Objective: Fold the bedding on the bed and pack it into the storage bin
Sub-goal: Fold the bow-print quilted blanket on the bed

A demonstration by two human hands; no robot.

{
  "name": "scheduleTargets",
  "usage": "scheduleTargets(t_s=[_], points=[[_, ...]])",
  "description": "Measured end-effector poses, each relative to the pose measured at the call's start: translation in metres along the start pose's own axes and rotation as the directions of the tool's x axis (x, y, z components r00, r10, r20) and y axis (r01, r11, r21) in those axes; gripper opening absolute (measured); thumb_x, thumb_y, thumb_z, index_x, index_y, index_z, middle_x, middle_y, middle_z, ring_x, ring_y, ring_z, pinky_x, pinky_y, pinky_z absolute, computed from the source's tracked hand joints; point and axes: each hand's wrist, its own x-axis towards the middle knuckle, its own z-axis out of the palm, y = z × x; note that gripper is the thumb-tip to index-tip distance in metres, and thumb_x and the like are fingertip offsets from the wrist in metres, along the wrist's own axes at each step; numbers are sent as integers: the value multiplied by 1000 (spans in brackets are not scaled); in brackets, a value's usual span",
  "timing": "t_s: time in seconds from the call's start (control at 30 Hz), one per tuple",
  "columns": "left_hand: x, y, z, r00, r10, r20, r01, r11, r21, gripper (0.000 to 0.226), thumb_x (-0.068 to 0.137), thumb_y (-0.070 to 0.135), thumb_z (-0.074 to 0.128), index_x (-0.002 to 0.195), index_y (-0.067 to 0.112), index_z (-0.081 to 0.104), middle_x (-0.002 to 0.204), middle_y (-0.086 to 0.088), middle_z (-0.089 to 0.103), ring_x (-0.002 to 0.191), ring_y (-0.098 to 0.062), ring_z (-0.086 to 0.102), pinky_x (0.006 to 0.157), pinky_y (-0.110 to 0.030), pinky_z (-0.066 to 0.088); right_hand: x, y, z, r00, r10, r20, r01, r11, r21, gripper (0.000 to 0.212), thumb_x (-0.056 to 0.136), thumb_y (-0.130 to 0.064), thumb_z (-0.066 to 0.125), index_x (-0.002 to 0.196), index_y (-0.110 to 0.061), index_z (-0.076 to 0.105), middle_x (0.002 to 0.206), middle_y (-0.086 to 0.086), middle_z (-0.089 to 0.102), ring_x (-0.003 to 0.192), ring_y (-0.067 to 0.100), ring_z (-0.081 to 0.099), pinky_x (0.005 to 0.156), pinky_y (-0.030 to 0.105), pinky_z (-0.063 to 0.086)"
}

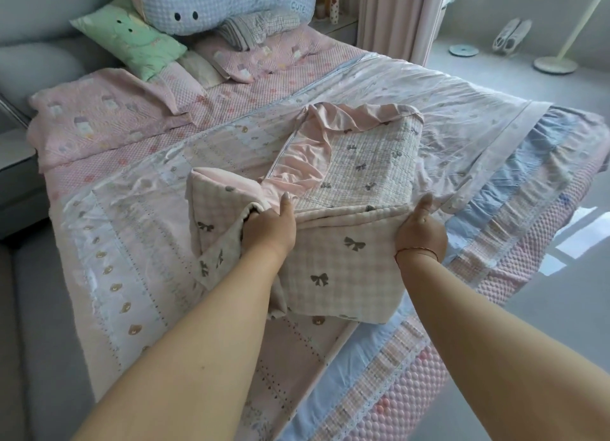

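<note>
A wide bed with a pink patchwork cover fills the room, grey floor to its right. Near the bed's foot edge lies the bow-print quilt, partly folded, its near flap hanging toward the person. The left hand has fingers curled into a bunched fold; the right hand grips the quilt's right corner, apparently clamped, though its fingers are hidden, likely to draw the layers square. Pillows crowd the head end; the middle offers room. No storage bin shows.
</note>
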Motion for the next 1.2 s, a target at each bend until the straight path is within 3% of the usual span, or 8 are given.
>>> scheduleTargets(t_s=[0.4, 0.5, 0.6, 0.83, 0.93, 1.0, 1.07, 1.2], points=[[65, 23, 16, 975, 222, 12, -219, 954, 206, 84, 98, 58, 8, 114, -1, 66, 119, -22, 63, 123, -34, 47, 113, -39, 26, 61, -3, 25, 996, 19, -92, -26, 997, -77, 77, 98, -56, 6, 75, -5, 59, 80, 13, 54, 80, 30, 52, 70, 35, 34], [84, 38, 26, 974, 227, 20, -225, 946, 233, 90, 93, 63, 6, 131, -4, 53, 131, -25, 55, 131, -35, 39, 115, -40, 25, 90, 5, 35, 991, 55, -120, -65, 995, -80, 83, 97, -57, 5, 86, -1, 65, 91, 19, 64, 93, 35, 59, 73, 37, 37], [106, 67, 35, 968, 243, 63, -251, 932, 262, 82, 98, 58, 11, 132, -3, 54, 138, -26, 48, 135, -36, 35, 116, -39, 23, 126, 6, 45, 990, 81, -111, -91, 992, -87, 82, 98, -55, 6, 99, 0, 66, 105, 22, 65, 104, 37, 57, 80, 39, 38], [185, 144, 82, 971, 196, 135, -218, 960, 174, 72, 98, 59, 18, 128, 7, 58, 136, -26, 49, 130, -38, 40, 112, -41, 28, 241, 8, 73, 976, 183, -115, -196, 973, -122, 77, 98, -55, 6, 87, -2, 61, 104, 22, 64, 103, 37, 58, 79, 39, 36], [198, 153, 111, 936, 291, 197, -298, 955, 8, 60, 100, 55, 24, 147, 21, 37, 152, -11, 37, 142, -28, 27, 118, -41, 20, 278, 14, 84, 973, 196, -121, -214, 964, -155, 65, 100, -52, 10, 85, -7, 54, 95, 17, 62, 99, 36, 58, 76, 37, 35], [192, 145, 126, 935, 320, 155, -308, 947, -95, 56, 100, 51, 27, 147, 22, 35, 150, -5, 40, 140, -24, 34, 115, -42, 28, 293, 20, 97, 975, 167, -144, -193, 964, -184, 63, 99, -53, 13, 90, -5, 55, 90, 15, 63, 89, 35, 58, 73, 39, 38], [177, 129, 135, 958, 288, 18, -280, 943, -180, 45, 101, 41, 33, 136, 17, 48, 135, -6, 54, 126, -23, 48, 104, -37, 40, 297, 18, 111, 987, 103, -124, -124, 977, -175, 59, 100, -51, 18, 97, -5, 56, 82, 13, 60, 78, 32, 54, 68, 38, 38], [148, 86, 139, 954, 127, -271, -190, 957, -220, 43, 94, 36, 35, 110, 8, 64, 107, -10, 64, 101, -26, 56, 89, -35, 44, 280, -2, 143, 993, -32, 112, 52, 982, -180, 52, 101, -47, 18, 96, -8, 52, 86, 10, 54, 77, 26, 46, 67, 34, 32]])
